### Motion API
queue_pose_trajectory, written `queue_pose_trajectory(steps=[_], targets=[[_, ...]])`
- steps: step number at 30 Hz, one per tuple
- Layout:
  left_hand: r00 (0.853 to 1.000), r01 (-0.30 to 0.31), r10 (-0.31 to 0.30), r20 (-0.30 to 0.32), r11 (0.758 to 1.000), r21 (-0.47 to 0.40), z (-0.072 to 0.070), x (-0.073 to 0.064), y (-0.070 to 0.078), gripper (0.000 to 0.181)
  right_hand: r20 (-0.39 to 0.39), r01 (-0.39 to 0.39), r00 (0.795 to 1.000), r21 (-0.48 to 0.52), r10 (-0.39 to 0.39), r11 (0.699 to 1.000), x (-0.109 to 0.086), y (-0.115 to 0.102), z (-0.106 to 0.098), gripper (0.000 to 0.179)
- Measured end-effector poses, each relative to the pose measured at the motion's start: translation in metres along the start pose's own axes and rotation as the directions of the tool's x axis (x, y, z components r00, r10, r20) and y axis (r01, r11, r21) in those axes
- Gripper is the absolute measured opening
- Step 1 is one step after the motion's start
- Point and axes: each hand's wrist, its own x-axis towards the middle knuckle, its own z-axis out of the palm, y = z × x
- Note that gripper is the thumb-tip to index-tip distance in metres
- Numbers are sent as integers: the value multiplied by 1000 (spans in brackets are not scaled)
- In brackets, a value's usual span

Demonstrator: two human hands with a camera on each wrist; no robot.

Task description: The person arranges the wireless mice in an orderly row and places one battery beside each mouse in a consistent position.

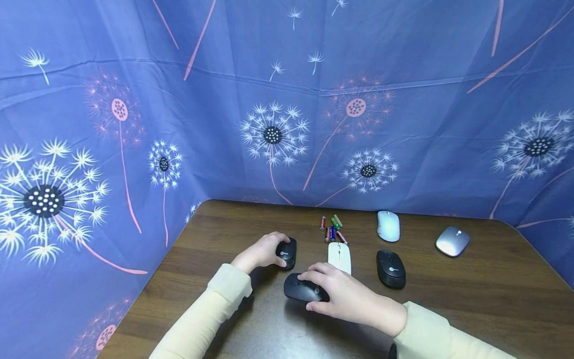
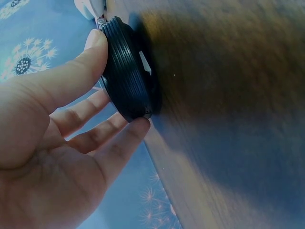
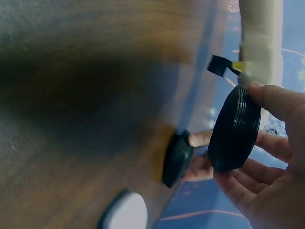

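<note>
My left hand [image 1: 264, 251] grips a black computer mouse [image 1: 289, 252] by its sides, thumb on the near side and fingers at the far end. In the left wrist view this mouse [image 2: 125, 71] shows its ribbed side, right at the tabletop. A second black mouse [image 1: 302, 289] is pinched between the thumb and fingers of my right hand [image 1: 343, 294], turned sideways. The right wrist view shows that mouse [image 3: 233, 131] raised off the table. Just beyond the right hand lies a white mouse [image 1: 339, 255], its near end hidden behind the hand.
Several small batteries [image 1: 333, 233] lie in a loose group beyond the white mouse. To the right rest another black mouse [image 1: 391, 269], a pale blue mouse [image 1: 388, 226] and a grey mouse [image 1: 453, 241]. A blue dandelion-print cloth [image 1: 278, 60] hangs behind the wooden table [image 1: 493, 299].
</note>
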Motion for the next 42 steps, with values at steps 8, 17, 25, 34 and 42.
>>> queue_pose_trajectory(steps=[8,17,25,34,42], targets=[[1000,2,-2,14,1000,7,0,0,1,58,64,48,997,-13,-47,999,-2,-1,17,48],[1000,-6,6,17,1000,-2,-3,0,1,57,125,100,987,7,-100,995,-2,-1,29,47],[1000,-3,3,25,1000,-5,-4,-2,2,57,177,90,980,19,-92,996,1,4,37,46],[999,6,-8,45,1000,28,-6,-1,7,58,183,94,979,8,-94,996,1,4,42,48],[999,-16,14,46,999,43,-5,-2,4,58,191,88,978,-2,-86,996,4,3,47,49]])
